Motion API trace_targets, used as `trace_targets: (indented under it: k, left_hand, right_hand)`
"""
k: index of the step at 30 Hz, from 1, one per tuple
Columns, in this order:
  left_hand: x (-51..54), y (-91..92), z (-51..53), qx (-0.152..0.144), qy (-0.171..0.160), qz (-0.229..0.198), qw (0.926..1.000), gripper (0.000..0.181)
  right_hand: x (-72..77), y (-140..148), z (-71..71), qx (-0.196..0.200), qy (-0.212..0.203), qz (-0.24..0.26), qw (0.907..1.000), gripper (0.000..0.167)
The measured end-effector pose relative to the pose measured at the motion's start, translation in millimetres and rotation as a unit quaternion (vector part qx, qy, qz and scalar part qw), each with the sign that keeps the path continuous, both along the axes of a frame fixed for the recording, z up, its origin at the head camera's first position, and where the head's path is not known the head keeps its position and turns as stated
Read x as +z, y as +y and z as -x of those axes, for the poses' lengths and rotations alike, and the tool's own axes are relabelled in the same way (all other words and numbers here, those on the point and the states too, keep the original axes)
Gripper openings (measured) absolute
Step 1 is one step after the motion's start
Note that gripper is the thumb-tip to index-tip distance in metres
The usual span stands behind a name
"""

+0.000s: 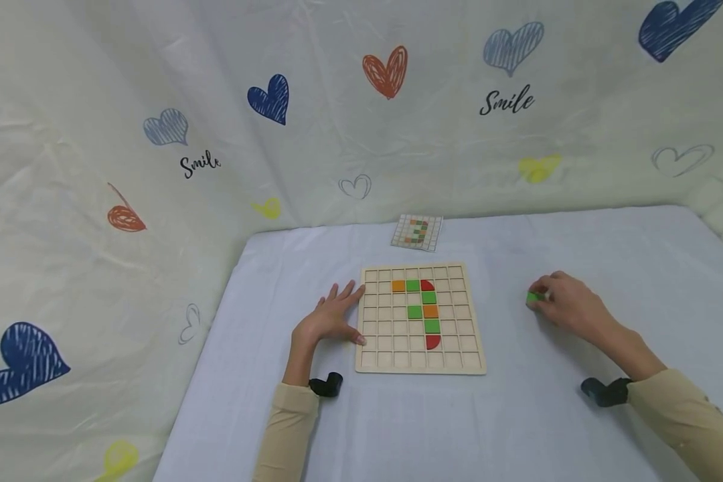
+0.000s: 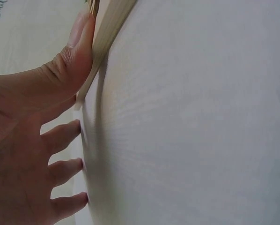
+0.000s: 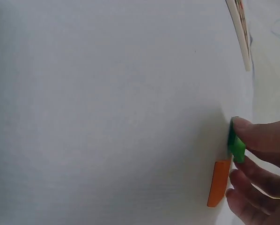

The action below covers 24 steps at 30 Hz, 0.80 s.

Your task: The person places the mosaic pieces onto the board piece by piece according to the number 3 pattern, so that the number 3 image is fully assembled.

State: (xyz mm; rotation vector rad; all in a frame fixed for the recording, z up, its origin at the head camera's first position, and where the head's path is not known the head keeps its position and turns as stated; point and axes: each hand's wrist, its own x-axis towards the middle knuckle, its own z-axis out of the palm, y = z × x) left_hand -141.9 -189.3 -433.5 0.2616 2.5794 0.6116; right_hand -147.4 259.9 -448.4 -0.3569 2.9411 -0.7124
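A square wooden grid board [image 1: 382, 362] lies on the white cloth. Orange, green and red tiles [image 1: 432, 326] sit in several of its cells, the red ones with a rounded edge. My left hand [image 1: 328, 320] rests at the board's left edge, fingers spread; in the left wrist view its thumb [image 2: 79, 47] lies against the board's side. To the right of the board, my right hand [image 1: 572, 306] pinches a green tile [image 3: 238, 147] between thumb and fingers, close to the cloth. Beside that tile, an orange tile [image 3: 219, 183] shows in the right wrist view; the hand hides it from the head view.
Behind the board lies a small printed card [image 1: 401, 234] with a grid and a coloured pattern. White cloth [image 1: 518, 422] covers the table. A curtain [image 1: 313, 167] with printed hearts hangs behind it and on the left. Each wrist wears a black device [image 1: 605, 392].
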Motion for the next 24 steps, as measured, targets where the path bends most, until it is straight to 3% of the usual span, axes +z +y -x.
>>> trace_targets:
  k: [5,13,24]
  left_hand:
    - [-1.9,-0.6,0.2,-0.001,0.000,0.003,1.0000,0.114]
    - [-3.2,-2.3,3.3,-0.004,-0.002,0.002,1.0000,0.115]
    - [-1.8,-1.9,2.1,-0.006,-0.001,0.001,1.0000,0.114]
  right_hand:
    - [-0.4,-3,-1.9,0.010,-0.006,0.028,0.9995,0.024]
    - [1.0,-6,-3.6,0.037,0.049,0.038,0.9974,0.018]
    - [8.0,-17,-18.2,0.038,0.006,0.092,0.9950,0.022]
